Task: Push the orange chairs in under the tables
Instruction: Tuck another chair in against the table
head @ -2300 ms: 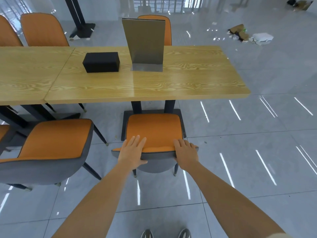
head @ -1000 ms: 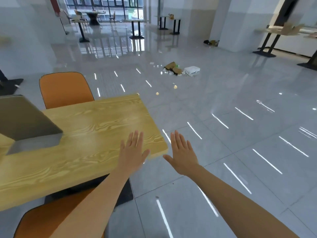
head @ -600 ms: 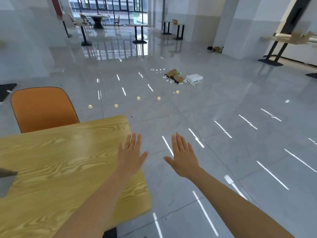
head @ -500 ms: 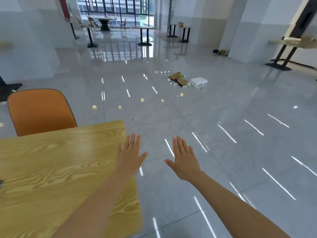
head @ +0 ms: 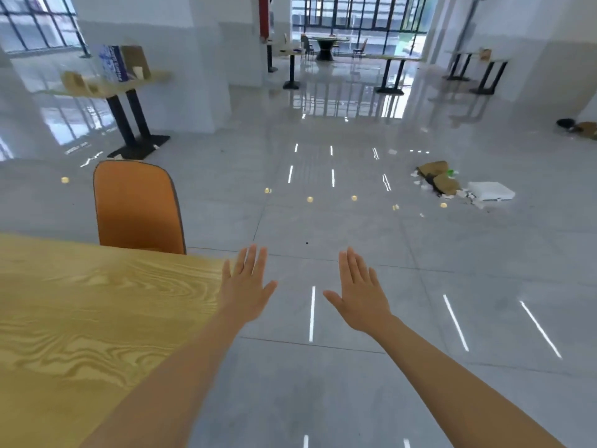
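Note:
One orange chair [head: 137, 205] stands at the far side of the light wooden table [head: 80, 318], its backrest upright above the table edge; its seat and legs are hidden by the tabletop. My left hand [head: 247, 286] is stretched out flat with fingers apart, over the table's right end, holding nothing. My right hand [head: 358, 289] is out flat too, palm down over the bare floor, a hand's width to the right. Neither hand touches the chair.
Grey glossy tile floor stretches ahead and to the right. A pile of cardboard scraps and a white box [head: 491, 190] lies on the floor at the right. Another table on black legs [head: 129, 124] stands at the back left, with more tables by the windows.
My hands have left the back of the near chair. The view has swung up and to the right round the table's end; both hands stay out flat in front of me.

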A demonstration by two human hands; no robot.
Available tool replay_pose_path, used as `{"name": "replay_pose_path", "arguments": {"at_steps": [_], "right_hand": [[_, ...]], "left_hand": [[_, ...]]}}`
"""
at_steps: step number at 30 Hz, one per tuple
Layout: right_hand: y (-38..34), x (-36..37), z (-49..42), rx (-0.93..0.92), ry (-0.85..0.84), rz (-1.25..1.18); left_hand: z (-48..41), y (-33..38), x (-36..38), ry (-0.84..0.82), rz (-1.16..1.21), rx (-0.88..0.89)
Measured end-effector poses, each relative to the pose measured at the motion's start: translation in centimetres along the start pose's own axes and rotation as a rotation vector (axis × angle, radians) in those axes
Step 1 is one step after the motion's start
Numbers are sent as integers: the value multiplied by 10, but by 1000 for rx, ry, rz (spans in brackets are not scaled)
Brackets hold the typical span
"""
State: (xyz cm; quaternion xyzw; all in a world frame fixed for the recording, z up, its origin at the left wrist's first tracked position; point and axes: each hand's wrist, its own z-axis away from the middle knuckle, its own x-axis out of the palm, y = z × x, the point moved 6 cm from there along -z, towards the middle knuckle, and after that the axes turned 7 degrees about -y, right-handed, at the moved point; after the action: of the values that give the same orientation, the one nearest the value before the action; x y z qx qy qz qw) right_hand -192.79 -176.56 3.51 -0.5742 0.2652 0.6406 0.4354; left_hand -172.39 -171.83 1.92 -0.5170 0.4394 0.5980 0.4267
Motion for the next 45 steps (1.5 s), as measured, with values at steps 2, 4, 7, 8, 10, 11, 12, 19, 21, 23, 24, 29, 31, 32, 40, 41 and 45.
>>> {"name": "replay_pose_path", "arguments": {"at_steps": [2,4,7,8,10,11,12,19,21,23,24,29,31,32,40,41,45], "right_hand": [[8,-2,-41,-44,-14,5],[17,-7,-88,-81,-8,26],[25,-21,-169,-139,12,49],[25,-28,-197,-158,14,49],[20,-43,-251,-192,0,45],[17,-52,-278,-211,-8,45],[12,-59,-304,-233,-16,44],[-26,-96,-471,-371,-56,18],[-44,-100,-518,-417,-70,7],[-67,-105,-567,-484,-77,5],[-80,-108,-591,-524,-74,8],[-145,-123,-707,-730,-105,66],[-174,-133,-752,-801,-120,101],[-190,-139,-774,-834,-123,107],[-338,-141,-897,-1071,-186,106],[-358,-138,-911,-1094,-188,110],[-444,-131,-972,-1163,-189,144]], "left_hand": [[-35,-2,2,1,-18,-40],[-75,-6,6,6,-17,-67],[-141,-20,7,10,5,-103],[-165,-27,3,18,10,-121],[-208,-46,-7,28,25,-168],[-229,-55,-13,31,25,-197],[-249,-64,-20,32,22,-224],[-366,-122,-46,31,4,-377],[-396,-145,-46,28,-1,-444],[-427,-170,-45,29,13,-511],[-443,-184,-45,33,20,-541],[-514,-257,-60,80,33,-737],[-536,-285,-71,96,49,-821],[-546,-300,-76,101,51,-855],[-598,-441,-94,172,23,-1115],[-606,-462,-95,172,9,-1136],[-643,-552,-104,195,22,-1184]]}}
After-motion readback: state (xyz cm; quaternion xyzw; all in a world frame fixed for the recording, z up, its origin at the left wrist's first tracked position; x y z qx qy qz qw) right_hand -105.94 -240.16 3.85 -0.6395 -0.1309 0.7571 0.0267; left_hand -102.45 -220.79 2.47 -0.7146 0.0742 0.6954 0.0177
